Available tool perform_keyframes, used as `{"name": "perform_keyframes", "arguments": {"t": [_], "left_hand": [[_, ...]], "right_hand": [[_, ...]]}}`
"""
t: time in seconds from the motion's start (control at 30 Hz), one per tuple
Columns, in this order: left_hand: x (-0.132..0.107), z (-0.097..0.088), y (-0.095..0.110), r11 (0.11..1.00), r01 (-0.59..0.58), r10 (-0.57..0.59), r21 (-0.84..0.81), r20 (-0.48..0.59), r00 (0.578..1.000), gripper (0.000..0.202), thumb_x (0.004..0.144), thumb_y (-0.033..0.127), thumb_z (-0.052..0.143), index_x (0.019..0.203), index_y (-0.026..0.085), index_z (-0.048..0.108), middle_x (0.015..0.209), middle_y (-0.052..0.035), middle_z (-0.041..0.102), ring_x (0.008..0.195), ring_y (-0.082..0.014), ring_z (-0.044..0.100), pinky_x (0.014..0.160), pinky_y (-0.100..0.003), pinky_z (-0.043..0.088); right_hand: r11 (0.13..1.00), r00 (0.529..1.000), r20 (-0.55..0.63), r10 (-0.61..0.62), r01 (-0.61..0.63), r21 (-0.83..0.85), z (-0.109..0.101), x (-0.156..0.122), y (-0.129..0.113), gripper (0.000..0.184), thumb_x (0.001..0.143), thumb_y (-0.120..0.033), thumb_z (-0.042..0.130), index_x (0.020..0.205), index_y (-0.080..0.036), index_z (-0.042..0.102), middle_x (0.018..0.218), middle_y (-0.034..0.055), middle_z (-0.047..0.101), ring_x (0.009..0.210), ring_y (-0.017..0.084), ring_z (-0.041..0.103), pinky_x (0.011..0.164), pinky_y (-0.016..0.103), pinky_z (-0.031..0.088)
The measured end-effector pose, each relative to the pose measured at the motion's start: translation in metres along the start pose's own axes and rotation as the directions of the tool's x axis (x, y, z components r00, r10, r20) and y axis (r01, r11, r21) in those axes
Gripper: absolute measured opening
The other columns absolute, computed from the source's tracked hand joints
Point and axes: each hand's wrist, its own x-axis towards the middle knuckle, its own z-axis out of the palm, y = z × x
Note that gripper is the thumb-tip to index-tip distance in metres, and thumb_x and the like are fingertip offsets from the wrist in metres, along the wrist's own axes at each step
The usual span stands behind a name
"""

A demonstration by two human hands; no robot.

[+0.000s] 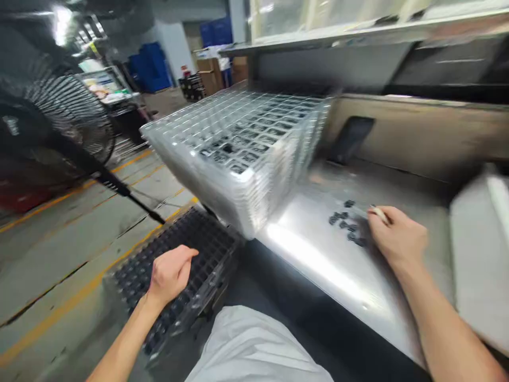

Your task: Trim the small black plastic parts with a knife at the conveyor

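Observation:
My left hand (172, 271) hovers over a dark gridded tray (159, 270) standing low at my left, fingers loosely curled with nothing visible in them. My right hand (395, 233) rests on the steel table (318, 254), fingers pinched on a small pale stick-like thing I cannot make out. Several small black parts (347, 223) lie scattered on the steel just left of that hand. A tall stack of clear gridded trays (242, 148) stands on the table's left end, some cells holding dark parts.
A black standing fan (59, 116) is at the far left on a concrete floor with yellow lines. A pale container (481, 249) sits at the right. A shelf (358, 32) runs above the table. Blue crates and cardboard boxes stand far back.

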Motion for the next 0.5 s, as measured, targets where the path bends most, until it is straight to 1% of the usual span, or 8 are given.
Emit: {"name": "perform_keyframes", "arguments": {"t": [0.03,0.1,0.17,0.23,0.3,0.37,0.43,0.5], "left_hand": [[0.013,0.001,0.018,0.992,-0.12,0.121,-0.044,0.017,0.993,0.037,0.085,0.006,0.051,0.103,0.031,0.07,0.08,0.0001,0.072,0.068,-0.0187,0.069,0.064,-0.032,0.055],[0.039,0.005,0.054,0.946,-0.298,0.304,-0.132,0.029,0.952,0.044,0.084,0.001,0.049,0.111,0.03,0.069,0.082,-0.0013,0.073,0.071,-0.0189,0.07,0.064,-0.032,0.056],[0.064,0.015,0.088,0.891,-0.398,0.412,-0.217,0.024,0.911,0.044,0.085,0.0,0.047,0.113,0.028,0.067,0.086,-0.0033,0.073,0.075,-0.0192,0.071,0.066,-0.032,0.056],[0.089,0.036,0.119,0.844,-0.446,0.472,-0.297,0.019,0.881,0.039,0.088,0.001,0.046,0.111,0.025,0.066,0.086,-0.0043,0.073,0.075,-0.0187,0.069,0.066,-0.032,0.055],[0.114,0.066,0.148,0.817,-0.455,0.497,-0.353,0.034,0.867,0.031,0.091,0.005,0.046,0.106,0.023,0.066,0.085,-0.0043,0.071,0.073,-0.0177,0.067,0.065,-0.031,0.052],[0.142,0.102,0.177,0.829,-0.424,0.483,-0.366,0.086,0.871,0.023,0.095,0.012,0.047,0.104,0.022,0.066,0.089,-0.0048,0.07,0.074,-0.0169,0.066,0.067,-0.031,0.05],[0.174,0.142,0.204,0.872,-0.352,0.424,-0.339,0.167,0.89,0.019,0.098,0.021,0.049,0.106,0.022,0.066,0.098,-0.0051,0.071,0.076,-0.0164,0.067,0.068,-0.03,0.048],[0.209,0.178,0.226,0.923,-0.27,0.34,-0.273,0.257,0.904,0.019,0.1,0.03,0.052,0.11,0.023,0.066,0.104,-0.0064,0.07,0.084,-0.0189,0.069,0.069,-0.03,0.047]], "right_hand": [[0.999,1.0,0.008,-0.022,0.022,0.031,-0.003,0.0,0.0,0.026,0.091,-0.038,0.062,0.106,-0.023,0.078,0.088,0.0101,0.075,0.074,0.022,0.062,0.065,0.033,0.038],[0.996,0.996,-0.067,-0.055,0.059,0.065,-0.004,-0.001,-0.004,0.03,0.09,-0.041,0.058,0.104,-0.024,0.079,0.086,0.0093,0.075,0.073,0.023,0.062,0.064,0.032,0.035],[0.991,0.99,-0.113,-0.085,0.096,0.091,-0.003,-0.002,-0.007,0.032,0.089,-0.042,0.056,0.101,-0.024,0.079,0.086,0.0085,0.075,0.074,0.024,0.063,0.063,0.032,0.034],[0.987,0.986,-0.133,-0.101,0.117,0.112,-0.005,-0.004,-0.009,0.032,0.09,-0.042,0.055,0.1,-0.025,0.079,0.088,0.0079,0.076,0.077,0.025,0.064,0.064,0.032,0.034],[0.984,0.984,-0.147,-0.099,0.119,0.13,-0.009,-0.005,-0.008,0.031,0.09,-0.041,0.054,0.099,-0.025,0.078,0.09,0.0073,0.077,0.08,0.025,0.065,0.065,0.031,0.034],[0.983,0.984,-0.159,-0.086,0.11,0.147,-0.012,-0.005,-0.007,0.03,0.09,-0.04,0.053,0.097,-0.025,0.078,0.091,0.0068,0.077,0.082,0.025,0.066,0.066,0.031,0.035],[0.982,0.984,-0.167,-0.066,0.094,0.166,-0.013,-0.004,-0.005,0.029,0.09,-0.039,0.053,0.097,-0.025,0.077,0.09,0.0067,0.076,0.082,0.024,0.066,0.066,0.031,0.035],[0.98,0.985,-0.17,-0.041,0.073,0.187,-0.012,-0.002,-0.003,0.029,0.089,-0.039,0.053,0.098,-0.024,0.076,0.089,0.0066,0.076,0.081,0.024,0.066,0.067,0.031,0.036]]}}
